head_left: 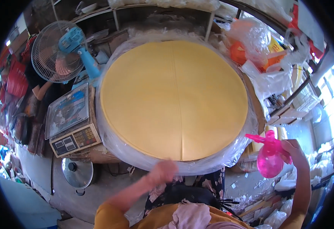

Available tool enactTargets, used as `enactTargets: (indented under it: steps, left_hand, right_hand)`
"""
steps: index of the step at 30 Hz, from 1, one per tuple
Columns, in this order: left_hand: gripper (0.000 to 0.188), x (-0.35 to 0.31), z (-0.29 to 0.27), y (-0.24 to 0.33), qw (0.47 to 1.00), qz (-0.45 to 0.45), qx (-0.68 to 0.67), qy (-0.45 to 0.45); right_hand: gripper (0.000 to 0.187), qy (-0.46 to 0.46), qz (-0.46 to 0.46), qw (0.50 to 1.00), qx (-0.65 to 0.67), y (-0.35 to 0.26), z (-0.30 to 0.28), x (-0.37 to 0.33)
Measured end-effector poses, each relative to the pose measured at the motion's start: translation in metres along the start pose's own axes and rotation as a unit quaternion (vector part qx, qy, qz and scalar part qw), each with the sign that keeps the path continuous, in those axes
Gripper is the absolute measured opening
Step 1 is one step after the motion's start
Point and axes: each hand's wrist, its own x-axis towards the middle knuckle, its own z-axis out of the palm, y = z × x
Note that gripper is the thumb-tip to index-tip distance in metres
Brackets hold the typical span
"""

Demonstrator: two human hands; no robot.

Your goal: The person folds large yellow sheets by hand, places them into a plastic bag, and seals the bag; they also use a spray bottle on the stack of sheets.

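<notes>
A large round yellow sheet (148, 99) with a seam down its middle lies on clear plastic film (228, 154) in front of me. In my right hand (294, 150) is a translucent pink spray bottle (270, 165), held upright off the sheet's right edge with its nozzle pointing left toward the sheet. My left hand (163, 171) is at the sheet's near edge, left of the seam. Motion smears its fingers, and I see nothing in it.
Left of the sheet are a digital scale (75, 139) and a blue fan (70, 40); another person's arm (43, 91) shows behind the fan. A lidded pot (77, 171) sits on the floor. Plastic bags (251, 34) crowd the back right.
</notes>
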Motion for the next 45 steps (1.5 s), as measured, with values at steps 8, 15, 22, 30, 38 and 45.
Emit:
enactTargets:
  steps: [8,15,22,30,38,45]
  left_hand:
    - [0.003,-0.058,0.057,0.029,0.979,-0.099,-0.17,0.052]
    - [0.002,-0.062,0.066,0.019,0.965,-0.089,-0.226,0.099]
    - [0.006,-0.078,0.081,0.008,0.94,-0.06,-0.297,0.158]
    - [0.004,-0.077,0.071,0.001,0.934,-0.05,-0.325,0.139]
    - [0.003,-0.079,0.06,0.005,0.936,-0.04,-0.33,0.118]
    - [0.003,-0.077,0.063,0.015,0.947,-0.073,-0.294,0.105]
  right_hand:
    - [0.041,-0.164,-0.119,0.977,0.073,-0.143,0.102,0.103]
    - [0.039,-0.092,-0.139,0.939,0.301,-0.206,0.114,0.19]
    - [0.035,0.12,-0.114,0.934,0.317,-0.164,0.04,0.18]
    - [0.039,0.191,0.035,0.977,0.088,-0.101,-0.006,0.048]
    - [0.046,-0.031,-0.058,0.998,-0.006,-0.119,0.035,-0.029]
    - [0.051,0.17,-0.079,0.941,0.281,-0.074,0.048,-0.017]
